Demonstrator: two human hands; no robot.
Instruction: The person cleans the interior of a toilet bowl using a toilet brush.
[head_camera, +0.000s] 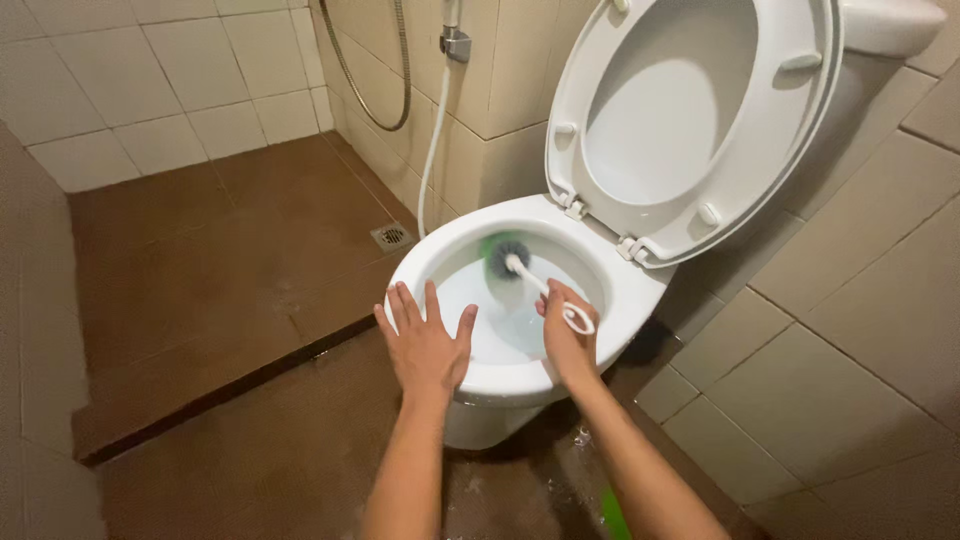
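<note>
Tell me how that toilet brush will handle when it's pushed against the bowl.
The toilet brush has a thin white handle, so it probably flexes a little under a hard push. Its bristle head looks soft and should give against the bowl. The wet-looking surroundings suggest the handle may be slippery, though the right hand grips it near the looped end.

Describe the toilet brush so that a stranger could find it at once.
Find the white ceramic toilet bowl with its seat raised. Inside it, a thin white plastic handle runs from the right hand down to a dark bristle head with green backing. Nothing else there is green and bristly.
</note>
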